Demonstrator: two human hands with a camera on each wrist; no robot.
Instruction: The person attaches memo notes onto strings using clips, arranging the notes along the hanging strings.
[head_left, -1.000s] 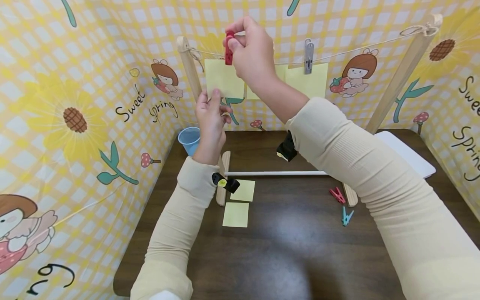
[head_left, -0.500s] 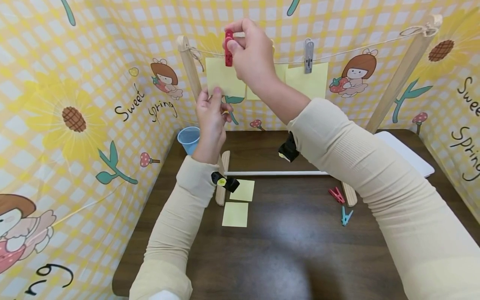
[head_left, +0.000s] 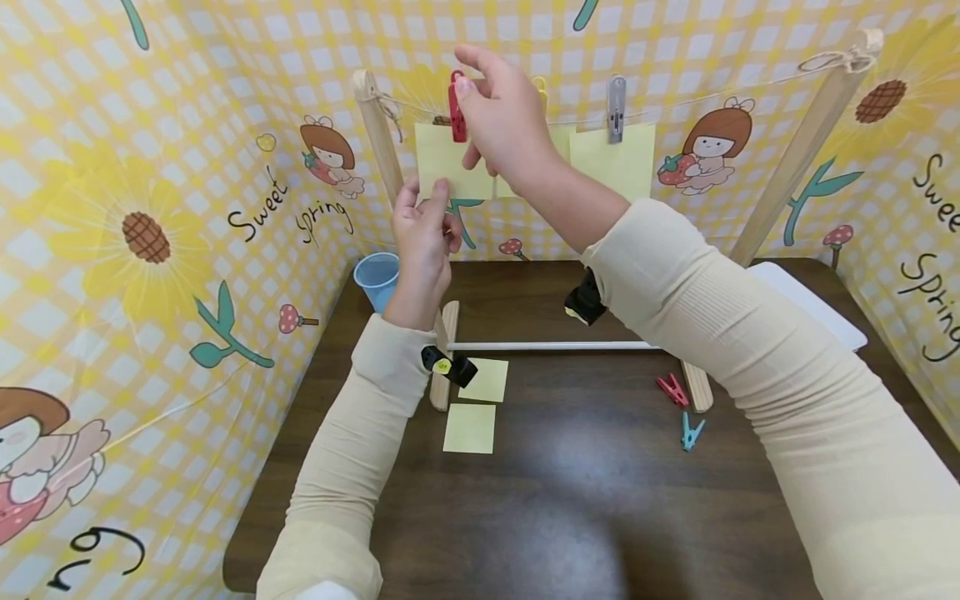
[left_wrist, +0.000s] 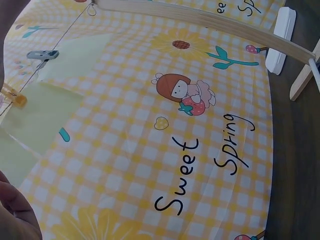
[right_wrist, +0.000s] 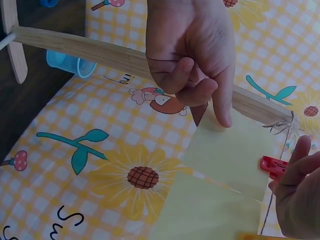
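Observation:
A pale yellow sticky note [head_left: 442,162] hangs at the left end of a string [head_left: 720,96], with a red clothespin [head_left: 457,125] upright at its top edge. My left hand [head_left: 423,242] pinches the note's lower edge, thumb on its front. My right hand [head_left: 513,117] is beside the clothespin, index finger lifted away from it and thumb overlapping it in the head view. In the right wrist view, the red clothespin [right_wrist: 271,166] sits across string and note, the right fingers spread at its handle end. A second note [left_wrist: 47,112] hangs alongside, partly behind my right hand.
A grey clothespin [head_left: 617,108] holds another note [head_left: 615,171]; a yellow clothespin [left_wrist: 17,97] clips the middle one. Two notes [head_left: 470,428] lie on the table near a red clothespin [head_left: 672,389] and a blue one [head_left: 692,432]. A blue cup [head_left: 377,279] stands back left.
My right index finger has lifted off the red clothespin, which has come slightly lower with the note. My left hand has stayed nearly in place at the note's lower edge.

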